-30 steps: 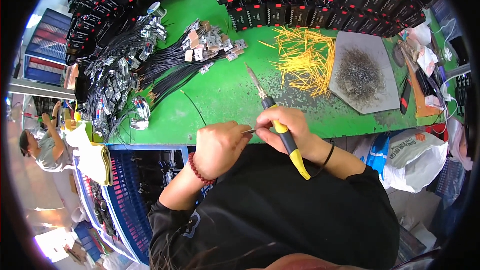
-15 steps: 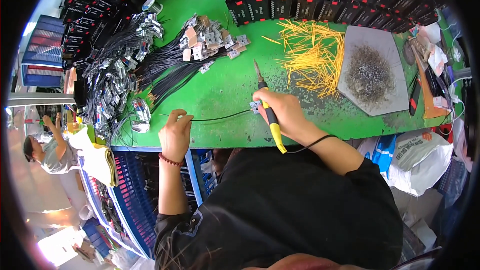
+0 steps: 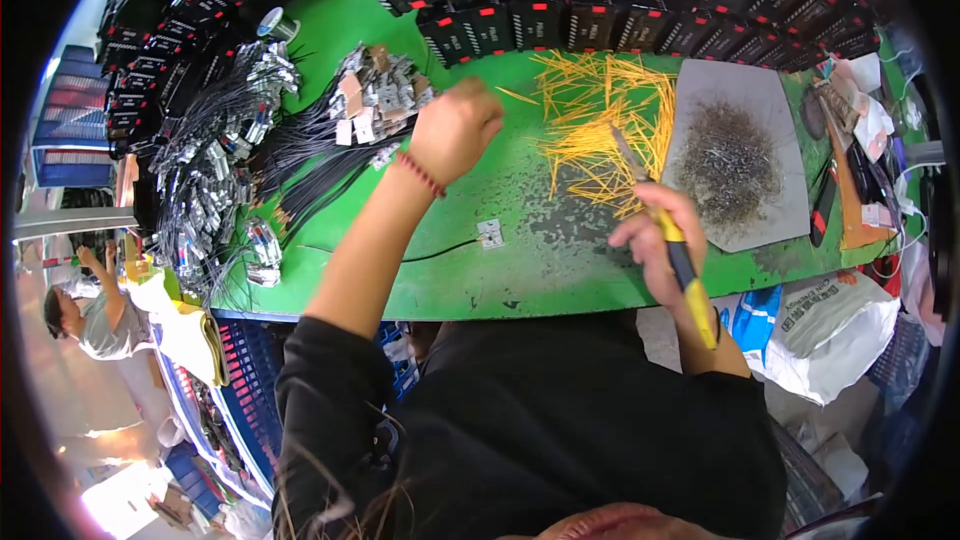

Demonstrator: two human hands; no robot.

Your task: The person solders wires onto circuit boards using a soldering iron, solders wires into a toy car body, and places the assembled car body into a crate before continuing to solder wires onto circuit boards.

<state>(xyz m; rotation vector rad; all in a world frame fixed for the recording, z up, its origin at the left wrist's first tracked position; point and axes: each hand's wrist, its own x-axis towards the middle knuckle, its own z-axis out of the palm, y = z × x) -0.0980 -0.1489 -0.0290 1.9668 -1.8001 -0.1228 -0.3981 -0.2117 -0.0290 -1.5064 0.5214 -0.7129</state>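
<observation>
My right hand (image 3: 665, 240) grips a yellow-and-black soldering iron (image 3: 680, 265). Its metal tip points up and away, over the near part of a heap of thin yellow sticks (image 3: 600, 100). Over the table, just right of a bunch of small metal-and-tan plates on black cables (image 3: 385, 90), is my left hand (image 3: 455, 130). Its fingers are curled together; whatever they hold, if anything, is hidden. A single yellow stick (image 3: 515, 95) lies close to its fingertips. On the green tabletop (image 3: 440, 285), between my arms, a small silvery square plate (image 3: 489, 233) rests with a black cable (image 3: 440, 254) attached.
Rows of black boxes (image 3: 545, 20) line the table's far edge and back left. Silvery parts with black wires (image 3: 215, 175) are heaped at left, beside a solder spool (image 3: 278, 24). A grey board (image 3: 740, 210) bears dark residue. Another person (image 3: 95, 310) is at far left.
My left hand has let go of the cable and moved up and right. My right hand has carried the soldering iron rightward, away from the plate, which now lies on the table.
</observation>
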